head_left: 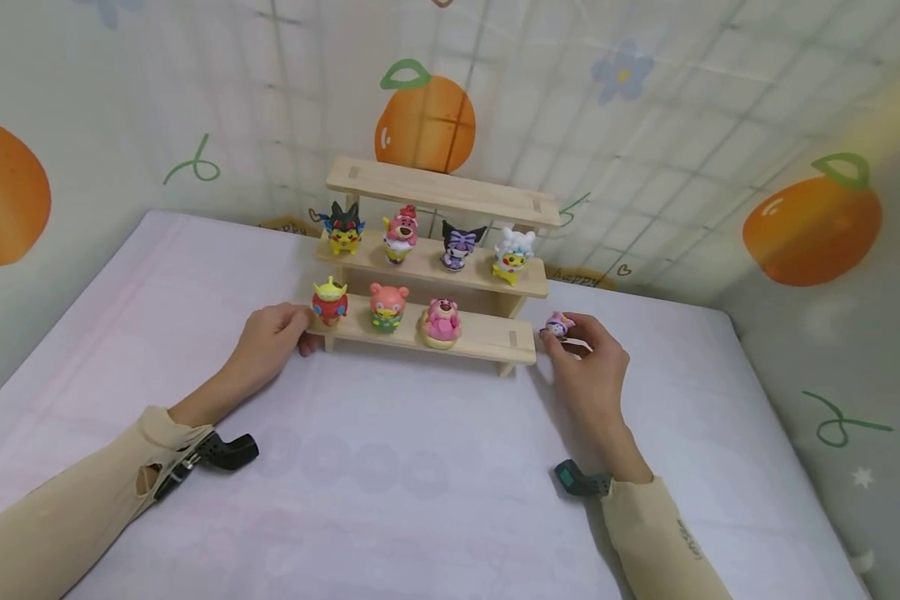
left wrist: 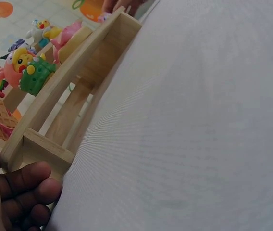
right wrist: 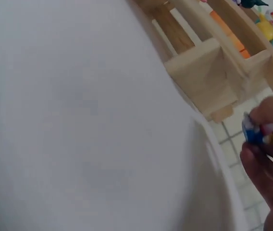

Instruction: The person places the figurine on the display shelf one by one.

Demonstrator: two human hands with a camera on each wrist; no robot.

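A three-tier wooden display stand stands on the table with several small figurines on its lower two tiers. My left hand grips the left end of the lowest tier, beside an alien figurine in red. In the left wrist view its curled fingers lie by the stand's leg. My right hand pinches a small figurine with a pink and purple top, just off the right end of the lowest tier. In the right wrist view blue shows on that figurine, partly hidden by the fingers.
A pink bear figurine and a pink-hooded one share the lowest tier. Four-legged support lifts the bare top tier behind the middle row. A white cloth covers the table, and a fruit-print curtain hangs close behind.
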